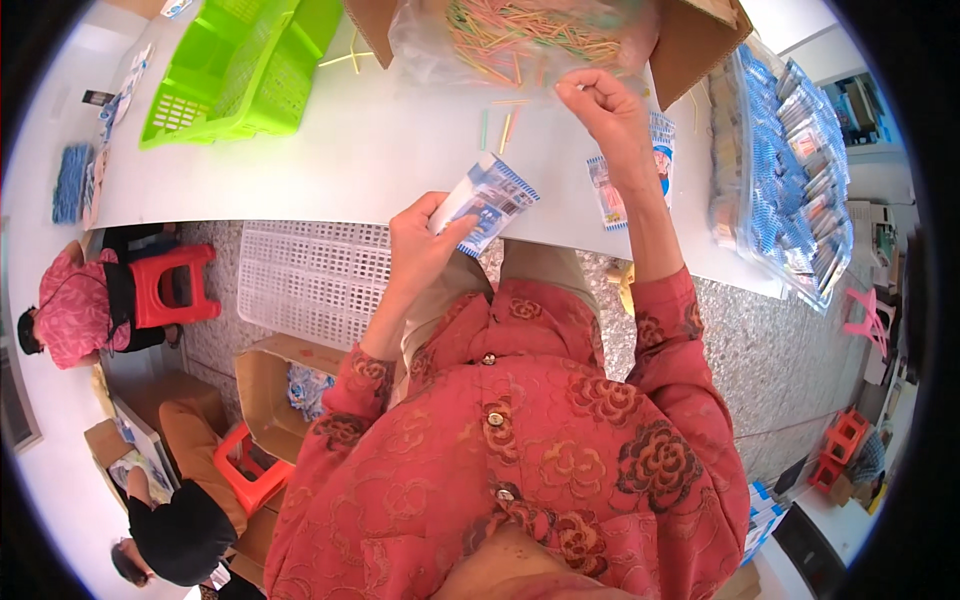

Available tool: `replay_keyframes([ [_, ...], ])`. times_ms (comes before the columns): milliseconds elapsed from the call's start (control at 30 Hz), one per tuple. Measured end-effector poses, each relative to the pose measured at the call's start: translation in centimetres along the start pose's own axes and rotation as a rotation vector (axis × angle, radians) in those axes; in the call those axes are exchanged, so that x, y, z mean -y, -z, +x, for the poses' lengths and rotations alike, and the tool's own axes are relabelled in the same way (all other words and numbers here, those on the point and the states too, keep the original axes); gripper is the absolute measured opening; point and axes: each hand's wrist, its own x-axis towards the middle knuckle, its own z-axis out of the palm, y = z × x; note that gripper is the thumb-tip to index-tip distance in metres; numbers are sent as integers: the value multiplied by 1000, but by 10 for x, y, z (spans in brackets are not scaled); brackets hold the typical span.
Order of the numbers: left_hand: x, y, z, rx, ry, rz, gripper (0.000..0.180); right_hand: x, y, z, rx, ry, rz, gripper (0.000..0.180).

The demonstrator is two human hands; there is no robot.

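Observation:
A small blue-and-white plastic packet (pixel 490 203) is gripped in my left hand (pixel 420 240), thumb across its front, at the table's near edge. My right hand (pixel 610 110) is raised by the open cardboard box, thumb and fingers pinched together; whether anything thin is between them I cannot make out. Just beyond it, many short pink, yellow and green straws (pixel 530 35) lie in a clear plastic bag inside the box (pixel 700 45). A few loose straws (pixel 507 130) rest on the white table (pixel 380 160). Below my right hand lie more packets (pixel 608 195), partly covered by my wrist.
A green plastic basket (pixel 235 75) stands at the far left of the table. On the right sits a clear bin (pixel 790 170) full of blue packets. Under the table edge is a white perforated crate (pixel 310 280). Two people sit at left, near red stools (pixel 178 287).

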Motion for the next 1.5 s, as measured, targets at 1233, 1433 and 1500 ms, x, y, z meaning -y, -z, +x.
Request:
replay_keyframes([
  [1233, 62, 32, 67, -457, 83, -159, 29, -42, -47, -85, 260, 126, -415, 24],
  [1433, 58, 28, 63, -609, 0, 524, 37, -72, -109, 7, 111, 534, -590, 43],
  [1500, 53, 29, 60, -624, -9, 586, 37, -77, -119, 16, 157, 535, -641, 46],
])
